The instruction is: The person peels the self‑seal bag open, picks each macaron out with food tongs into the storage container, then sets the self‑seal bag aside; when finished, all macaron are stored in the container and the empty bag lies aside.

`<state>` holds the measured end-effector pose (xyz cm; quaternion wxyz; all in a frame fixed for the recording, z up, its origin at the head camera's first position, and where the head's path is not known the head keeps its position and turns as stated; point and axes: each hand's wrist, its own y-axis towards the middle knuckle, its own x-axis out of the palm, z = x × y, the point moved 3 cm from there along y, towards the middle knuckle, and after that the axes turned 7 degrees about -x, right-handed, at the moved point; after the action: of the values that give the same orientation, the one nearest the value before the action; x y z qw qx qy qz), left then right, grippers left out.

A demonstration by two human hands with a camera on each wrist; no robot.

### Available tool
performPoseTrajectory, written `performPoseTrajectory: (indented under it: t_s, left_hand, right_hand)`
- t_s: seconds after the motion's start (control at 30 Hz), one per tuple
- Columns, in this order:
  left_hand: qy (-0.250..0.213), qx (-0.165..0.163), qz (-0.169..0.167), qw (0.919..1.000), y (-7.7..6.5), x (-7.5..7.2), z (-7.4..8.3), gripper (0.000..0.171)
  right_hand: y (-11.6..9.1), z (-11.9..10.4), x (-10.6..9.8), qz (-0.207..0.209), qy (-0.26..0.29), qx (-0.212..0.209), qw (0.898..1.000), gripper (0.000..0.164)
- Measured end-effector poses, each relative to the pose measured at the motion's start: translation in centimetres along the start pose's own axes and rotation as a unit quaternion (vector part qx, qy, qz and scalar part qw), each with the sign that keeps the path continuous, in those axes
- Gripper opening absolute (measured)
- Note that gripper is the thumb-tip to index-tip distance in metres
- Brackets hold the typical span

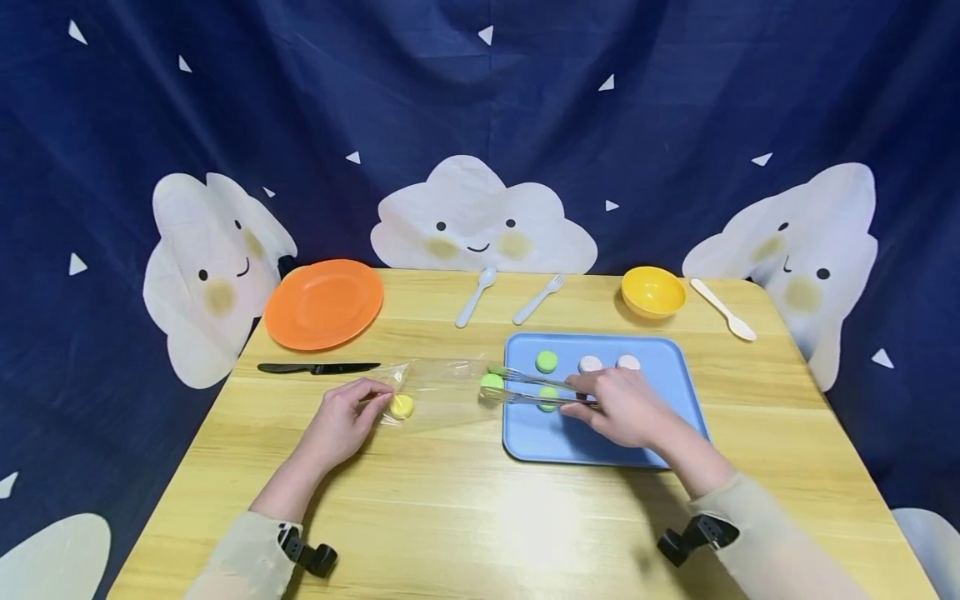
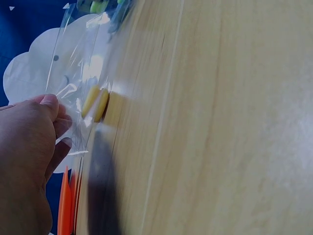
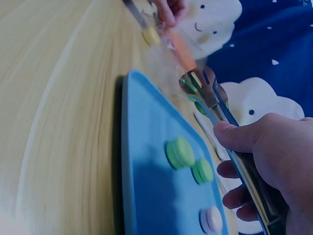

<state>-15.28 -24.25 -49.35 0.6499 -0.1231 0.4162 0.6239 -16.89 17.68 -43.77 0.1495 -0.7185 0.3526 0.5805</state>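
Note:
My left hand (image 1: 347,421) pinches the closed-looking left end of a clear plastic bag (image 1: 442,379) lying on the table. Inside that end sits a yellow macaron (image 1: 402,407), seen edge-on in the left wrist view. My right hand (image 1: 626,407) grips metal tongs (image 3: 230,127), which point left over the blue tray (image 1: 600,450). Between the tongs' tips is a green macaron (image 1: 491,382), at the right end of the bag. How far it is inside, I cannot tell. Two green macarons (image 3: 181,152) and pale pink macarons (image 1: 590,364) lie on the tray, partly hidden by my right hand.
An orange plate (image 1: 324,304) and a black knife (image 1: 318,368) lie at the left. Along the back are a grey spoon (image 1: 476,297), a grey fork (image 1: 538,300), a yellow bowl (image 1: 653,292) and a cream spoon (image 1: 723,310). A dark blue curtain (image 1: 480,100) hangs behind the table.

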Motion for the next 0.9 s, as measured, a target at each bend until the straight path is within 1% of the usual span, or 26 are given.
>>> performPoseTrajectory:
  t_s: [0.1,0.17,0.23,0.3,0.5,0.67,0.77,0.9]
  left_hand:
    - [0.001,-0.001,-0.001,1.0,0.0,0.0,-0.1,0.011]
    - [0.001,-0.001,-0.001,1.0,0.0,0.1,-0.2,0.011]
    - [0.001,0.0,-0.003,1.0,0.0,0.1,-0.3,0.011]
    - [0.003,0.001,-0.003,1.0,0.0,0.2,-0.3,0.011]
    - [0.005,0.003,-0.002,1.0,0.1,0.2,-0.3,0.011]
    - [0.007,0.0,-0.005,1.0,0.2,0.3,-0.3,0.011]
    - [0.009,0.001,-0.003,1.0,0.2,0.4,-0.4,0.012]
    - [0.007,0.004,-0.001,1.0,0.2,0.4,-0.5,0.012]
  right_hand:
    - [-1.3,0.5,-0.8,0.007,0.0,0.004,1.0,0.028]
    - [-2.2,0.9,-1.3,0.012,-0.005,0.011,1.0,0.026]
    - [-3.2,1.3,-1.9,0.015,-0.01,0.021,1.0,0.017]
    - [-4.3,1.7,-2.4,0.021,-0.016,0.028,0.999,0.014]
    - [-7.7,3.0,-3.7,0.049,-0.027,0.036,0.998,0.018]
    - [-10.2,3.9,-4.0,0.066,-0.043,0.049,0.996,0.019]
    - [-11.1,4.2,-3.8,0.063,-0.049,0.057,0.995,0.019]
    - [-11.8,4.5,-3.4,0.05,-0.05,0.072,0.995,0.018]
